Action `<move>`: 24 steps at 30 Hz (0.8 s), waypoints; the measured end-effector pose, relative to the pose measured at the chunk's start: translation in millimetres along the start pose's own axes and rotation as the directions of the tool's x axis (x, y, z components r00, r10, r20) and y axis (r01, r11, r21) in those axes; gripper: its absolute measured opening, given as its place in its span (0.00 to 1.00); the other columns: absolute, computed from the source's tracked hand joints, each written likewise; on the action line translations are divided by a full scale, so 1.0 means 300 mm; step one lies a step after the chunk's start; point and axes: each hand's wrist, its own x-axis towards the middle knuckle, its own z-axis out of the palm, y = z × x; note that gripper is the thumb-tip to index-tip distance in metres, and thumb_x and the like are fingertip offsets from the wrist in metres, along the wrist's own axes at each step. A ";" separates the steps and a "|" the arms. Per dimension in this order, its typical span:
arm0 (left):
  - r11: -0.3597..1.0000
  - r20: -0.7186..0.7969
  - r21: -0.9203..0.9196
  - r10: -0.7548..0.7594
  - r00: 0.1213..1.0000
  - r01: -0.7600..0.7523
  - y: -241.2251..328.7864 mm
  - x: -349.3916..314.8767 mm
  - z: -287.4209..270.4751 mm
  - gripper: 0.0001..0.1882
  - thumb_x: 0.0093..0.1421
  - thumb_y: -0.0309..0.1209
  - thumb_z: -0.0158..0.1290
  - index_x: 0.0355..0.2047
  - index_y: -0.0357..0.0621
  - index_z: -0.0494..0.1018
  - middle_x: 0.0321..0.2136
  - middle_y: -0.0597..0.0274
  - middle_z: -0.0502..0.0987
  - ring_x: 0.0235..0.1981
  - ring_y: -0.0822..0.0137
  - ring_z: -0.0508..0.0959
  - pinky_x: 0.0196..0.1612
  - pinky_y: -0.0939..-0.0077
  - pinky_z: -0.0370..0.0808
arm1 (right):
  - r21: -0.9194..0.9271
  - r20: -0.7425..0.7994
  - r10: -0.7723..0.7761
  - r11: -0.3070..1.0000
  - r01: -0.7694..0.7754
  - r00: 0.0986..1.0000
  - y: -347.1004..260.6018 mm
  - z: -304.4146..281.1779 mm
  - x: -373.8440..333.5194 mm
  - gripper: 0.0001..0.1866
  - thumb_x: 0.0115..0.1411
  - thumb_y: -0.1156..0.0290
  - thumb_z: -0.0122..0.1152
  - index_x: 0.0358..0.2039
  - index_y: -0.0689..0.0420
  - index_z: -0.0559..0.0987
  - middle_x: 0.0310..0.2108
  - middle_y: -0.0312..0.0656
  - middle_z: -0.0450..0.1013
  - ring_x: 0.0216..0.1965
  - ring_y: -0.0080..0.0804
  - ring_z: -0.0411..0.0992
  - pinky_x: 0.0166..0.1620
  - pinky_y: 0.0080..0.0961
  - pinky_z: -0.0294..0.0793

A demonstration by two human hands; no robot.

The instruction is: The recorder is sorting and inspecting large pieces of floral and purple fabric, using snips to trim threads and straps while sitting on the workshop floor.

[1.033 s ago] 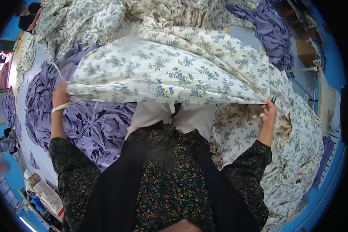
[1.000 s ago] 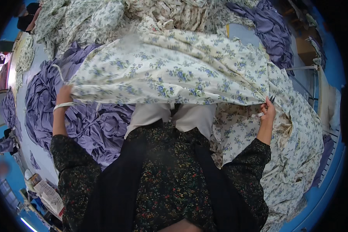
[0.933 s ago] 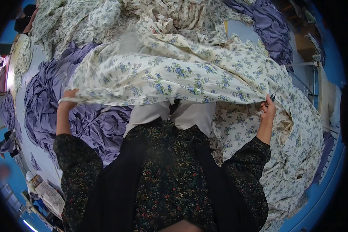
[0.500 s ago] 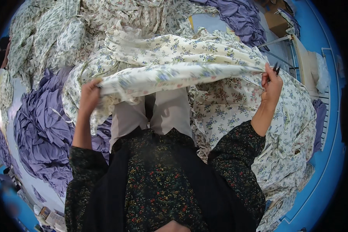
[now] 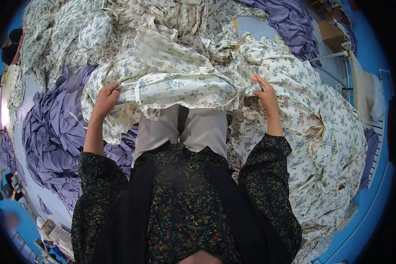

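The left hand [image 5: 105,99] is closed around one end of a flowery sheet [image 5: 176,86], with the fingers curled over a bunched edge. The right hand [image 5: 265,92] is on the other end of the same cloth; its fingers press into the folds and seem to pinch them, though the thumb is hidden, so the hold is hard to see in full. Both arms wear dark sleeves with tiny flowers, and they reach forward from the body. Below them are the person's pale trousers [image 5: 182,132].

The flowery sheet hangs between the two hands, just above the knees. It is cream with small blue flowers. It sags in the middle and wrinkles a lot, so it looks soft, thin and light. It would flop and not stay in shape. The best places to hold it are the corners and the folded hem, where the cloth is thicker and less likely to slip.

To the left of the person lies a big purple cloth [image 5: 53,132], crumpled in waves on the floor. To the right is more flowery cloth [image 5: 321,132], spread wide and touching the sheet in hand. Farther off, a pile of the same flowery cloth [image 5: 119,26] fills the top of the view, with another purple cloth [image 5: 290,22] near the far right. A blue floor [image 5: 374,193] shows round the edge.
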 end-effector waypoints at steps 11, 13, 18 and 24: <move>0.962 -0.240 -0.189 0.150 0.959 -0.198 0.087 -0.068 -0.007 0.08 0.61 0.29 0.55 0.36 0.35 0.75 0.21 0.68 0.71 0.27 0.78 0.68 0.31 0.76 0.67 | -0.098 -0.195 -0.051 0.995 0.033 0.979 -0.003 -0.249 0.069 0.10 0.64 0.67 0.58 0.33 0.60 0.81 0.31 0.32 0.75 0.34 0.21 0.69 0.42 0.24 0.69; 0.960 -0.178 -0.211 0.149 0.973 -0.186 0.153 -0.084 0.029 0.09 0.60 0.30 0.56 0.37 0.37 0.76 0.22 0.61 0.75 0.26 0.74 0.71 0.32 0.74 0.69 | 0.132 -0.508 0.154 0.986 -0.101 0.847 -0.038 -0.438 -0.001 0.09 0.63 0.68 0.57 0.32 0.58 0.82 0.20 0.25 0.66 0.21 0.12 0.58 0.25 0.16 0.56; 0.995 -0.213 -0.069 0.055 0.976 -0.071 0.100 -0.136 0.093 0.08 0.62 0.27 0.55 0.38 0.35 0.77 0.23 0.62 0.74 0.26 0.75 0.69 0.31 0.77 0.68 | 0.064 -0.043 -0.036 0.997 0.039 0.998 -0.547 0.173 -0.215 0.15 0.69 0.63 0.50 0.38 0.57 0.83 0.19 0.23 0.66 0.18 0.11 0.53 0.22 0.16 0.51; 0.989 -0.320 -0.045 0.117 0.940 -0.138 0.131 -0.204 0.120 0.07 0.59 0.25 0.56 0.36 0.35 0.76 0.25 0.57 0.74 0.27 0.72 0.72 0.32 0.75 0.69 | 0.432 0.708 -0.023 0.805 -0.407 0.706 -0.666 0.707 -0.328 0.12 0.65 0.65 0.59 0.42 0.60 0.80 0.28 0.30 0.77 0.18 0.09 0.57 0.21 0.12 0.52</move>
